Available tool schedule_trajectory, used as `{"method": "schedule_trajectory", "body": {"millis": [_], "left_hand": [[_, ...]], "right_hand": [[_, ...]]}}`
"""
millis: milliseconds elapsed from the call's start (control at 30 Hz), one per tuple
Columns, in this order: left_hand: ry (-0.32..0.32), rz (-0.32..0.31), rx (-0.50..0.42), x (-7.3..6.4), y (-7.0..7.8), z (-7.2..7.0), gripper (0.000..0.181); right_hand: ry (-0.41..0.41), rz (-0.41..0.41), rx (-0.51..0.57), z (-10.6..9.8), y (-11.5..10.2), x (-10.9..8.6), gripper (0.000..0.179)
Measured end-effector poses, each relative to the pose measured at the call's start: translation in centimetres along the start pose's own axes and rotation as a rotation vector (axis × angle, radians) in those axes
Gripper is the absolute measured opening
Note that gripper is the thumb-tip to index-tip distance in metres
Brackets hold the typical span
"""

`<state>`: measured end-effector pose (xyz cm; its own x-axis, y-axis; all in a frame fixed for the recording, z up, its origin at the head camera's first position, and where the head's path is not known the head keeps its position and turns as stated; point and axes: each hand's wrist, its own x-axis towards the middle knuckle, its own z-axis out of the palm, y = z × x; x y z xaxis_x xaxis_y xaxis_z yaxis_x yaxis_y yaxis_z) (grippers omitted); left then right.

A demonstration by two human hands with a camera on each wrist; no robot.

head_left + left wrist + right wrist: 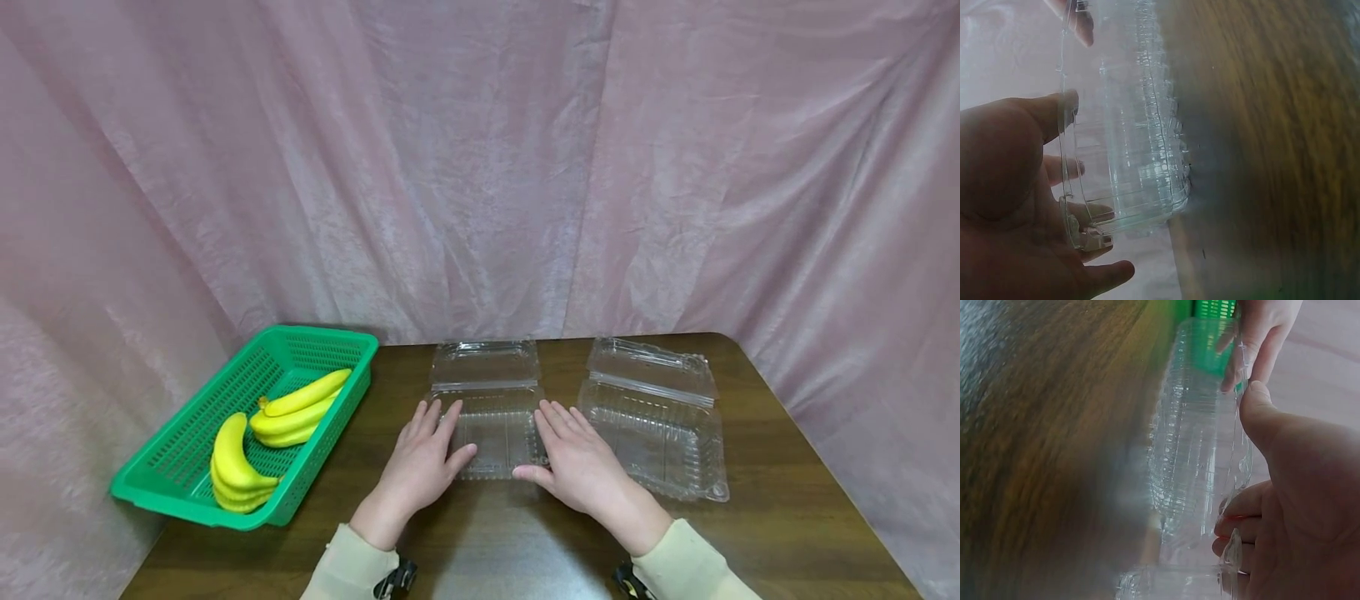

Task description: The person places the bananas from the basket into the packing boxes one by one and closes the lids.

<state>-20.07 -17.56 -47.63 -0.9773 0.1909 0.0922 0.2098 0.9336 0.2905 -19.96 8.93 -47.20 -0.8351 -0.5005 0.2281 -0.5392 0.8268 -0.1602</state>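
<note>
A clear plastic clamshell container [491, 437] lies on the table with its lid [486, 364] folded back. Straight fingers of my left hand [420, 471] rest along its left rim. On the opposite side, my right hand [581, 468] touches the right rim, thumb toward the front edge. Both palms face down. In the left wrist view the left hand [1016, 181] sits at the container wall [1129, 144]. The right wrist view has the right hand [1316, 481] at the rim, fingers partly behind the plastic.
Just right of the right hand lies a second clear clamshell [652, 446], its lid back. On the left, a green basket [330, 442] holds two bunches of bananas, one near its front [234, 458]. A pink curtain [480, 167] hangs behind the wooden table [787, 500].
</note>
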Motion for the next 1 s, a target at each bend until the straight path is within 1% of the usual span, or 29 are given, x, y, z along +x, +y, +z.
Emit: {"method": "schedule_trajectory", "body": {"millis": [200,433,533,633,833,1000], "left_hand": [[0.005,0.006,-0.005,0.0,-0.4,-0.1,0.075],[0.011,0.014,0.005,0.0,-0.7,-0.1,0.073],[0.014,0.018,0.009,0.1,-0.8,0.0,0.073],[0.019,0.022,0.01,0.1,-0.9,-0.1,0.072],[0.022,0.026,0.012,0.3,-1.0,-0.1,0.071],[0.021,0.034,0.019,0.4,-1.2,-0.1,0.071]], "right_hand": [[0.013,-0.007,-0.004,0.1,0.0,0.2,0.097],[0.016,-0.009,0.021,0.2,0.0,0.4,0.097],[0.015,-0.013,0.002,0.3,0.1,0.4,0.097],[0.008,-0.008,-0.001,0.3,0.1,0.5,0.097],[-0.011,0.01,0.053,0.3,0.0,0.6,0.097],[-0.013,0.026,0.045,0.4,-0.1,0.8,0.098]]}}
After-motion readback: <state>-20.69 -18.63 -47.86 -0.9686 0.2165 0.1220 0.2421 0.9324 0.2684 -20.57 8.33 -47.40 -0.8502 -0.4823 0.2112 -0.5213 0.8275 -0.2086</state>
